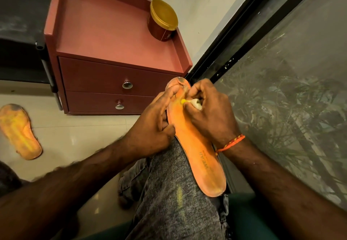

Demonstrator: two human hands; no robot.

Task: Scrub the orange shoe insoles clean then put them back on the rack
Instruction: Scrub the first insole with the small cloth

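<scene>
Seated by the maroon drawer unit [105, 55], I steady an orange insole [195, 146] on my knee, left hand [152, 127] gripping its edge, right hand [208, 112] curled round a small white brush [195, 103]; second insole [18, 131] lies on the floor

Only readable txt: "WEAR" in dark caps on the heel half of the orange insole [199, 146] lying on the knee, running lengthwise along it; first letter partly rubbed, so the word may be longer. Faint smaller line beside it, too small to read. Jar [163, 21] on the cabinet has a label strip w/ small print on its side, illegible. Second insole [19, 131] on the floor: no legible marks. No nos. or signs elsewhere.
</scene>
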